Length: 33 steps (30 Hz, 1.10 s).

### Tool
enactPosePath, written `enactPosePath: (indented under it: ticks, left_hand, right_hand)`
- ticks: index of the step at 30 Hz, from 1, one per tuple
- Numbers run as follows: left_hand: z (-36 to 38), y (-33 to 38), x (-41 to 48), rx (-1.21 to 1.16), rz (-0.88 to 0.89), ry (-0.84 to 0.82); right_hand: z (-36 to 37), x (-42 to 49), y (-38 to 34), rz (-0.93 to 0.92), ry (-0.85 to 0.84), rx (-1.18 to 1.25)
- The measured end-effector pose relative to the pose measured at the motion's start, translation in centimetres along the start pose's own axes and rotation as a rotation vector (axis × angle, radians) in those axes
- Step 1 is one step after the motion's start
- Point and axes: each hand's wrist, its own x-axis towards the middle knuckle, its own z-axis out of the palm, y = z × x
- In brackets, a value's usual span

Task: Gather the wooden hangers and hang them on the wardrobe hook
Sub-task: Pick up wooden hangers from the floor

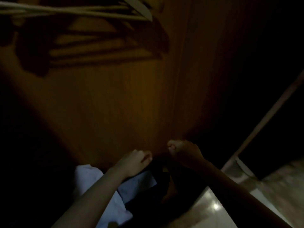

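Observation:
Several pale wooden hangers hang bunched together at the top left, close against the brown wardrobe door; their shadow falls on the door below them. The hook itself is out of sight. Far below the hangers, my left hand is low at the centre with its fingers curled in, nothing visible in it. Just to its right, my right hand is closed in a fist near the door's edge, also with nothing visible in it. The scene is very dim.
A white cloth and a dark garment lie below my hands. A pale frame edge runs diagonally on the right, with glossy tiled floor at the bottom right.

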Motion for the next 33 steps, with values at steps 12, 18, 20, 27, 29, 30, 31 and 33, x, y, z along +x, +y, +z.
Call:
enactPosePath:
  ticks: [12,18,20,27,29,30,31,33]
  left_hand:
    - [15.6,-3.7,-6.4,-0.164,0.012,-0.515]
    - [21.9,-2.3,-9.6,-0.038,0.029,-0.711]
    - [24.1,-1.6,-10.8,0.017,0.054,-0.77]
    - [29.9,4.1,-13.6,0.105,0.033,-0.987]
    - [31.4,6.3,-13.7,0.139,0.037,-1.025]
    - [32.0,7.6,-13.6,0.152,0.045,-1.037]
    - [32.7,8.9,-13.5,0.165,0.065,-1.036]
    - [34.2,12.0,-13.3,0.174,0.081,-1.017]
  right_hand:
    - [15.5,-20.5,2.7,0.624,-0.249,0.173]
    - [21.1,-31.9,3.5,0.964,-0.409,0.233]
    - [22.4,-35.9,3.7,1.074,-0.445,0.299]
    - [26.3,-48.5,4.5,1.317,-0.429,0.551]
    - [27.0,-51.6,4.9,1.372,-0.406,0.622]
    - [27.3,-53.2,5.1,1.402,-0.386,0.663]
    - [27.7,-54.8,5.3,1.429,-0.361,0.7]
    - [28.7,-58.2,6.0,1.486,-0.336,0.769]
